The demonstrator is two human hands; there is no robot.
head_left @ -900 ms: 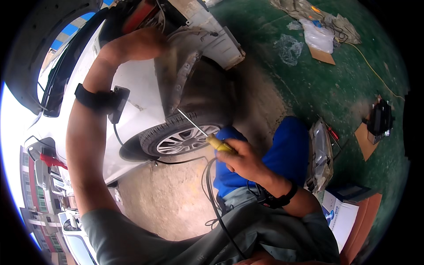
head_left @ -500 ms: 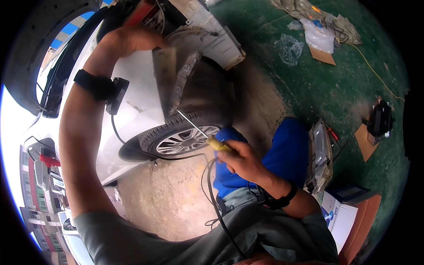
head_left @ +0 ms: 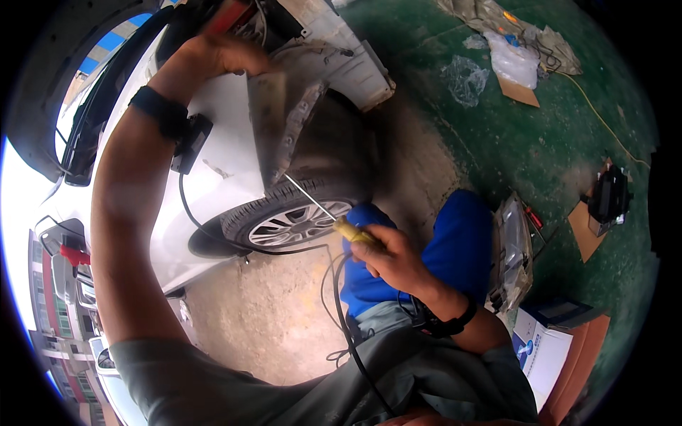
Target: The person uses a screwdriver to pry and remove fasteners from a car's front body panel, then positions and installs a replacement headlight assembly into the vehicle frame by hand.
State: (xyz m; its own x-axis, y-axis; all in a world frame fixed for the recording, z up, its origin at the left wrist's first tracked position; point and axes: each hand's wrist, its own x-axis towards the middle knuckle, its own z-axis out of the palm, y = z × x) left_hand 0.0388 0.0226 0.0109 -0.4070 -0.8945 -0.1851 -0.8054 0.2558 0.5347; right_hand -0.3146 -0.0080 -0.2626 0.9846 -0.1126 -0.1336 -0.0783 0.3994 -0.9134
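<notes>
My right hand point(head_left: 389, 257) is closed around the yellow handle of a screwdriver point(head_left: 350, 230). Its long metal shaft slants up and left, and the tip meets the lower end of the fender's inner flange, just above the tyre point(head_left: 245, 221). The white car fender point(head_left: 217, 138) has a small scuff on its side. At its upper front edge, my left hand point(head_left: 231, 55) bends over the panel with curled fingers, partly hidden from sight. A dark, grimy wheel well lies behind the flange.
Beside the fender juts an exposed body part point(head_left: 348, 71). A black cable point(head_left: 284, 253) runs from my left wrist across the wheel. On the green floor at right lie a red-handled tool point(head_left: 533, 216), plastic wrap point(head_left: 465, 79), a black part point(head_left: 609, 197) and an open carton point(head_left: 547, 355).
My left wrist has turned and shifted slightly, while the hand stays at the fender's upper edge. The screwdriver and my right hand hold nearly the same place.
</notes>
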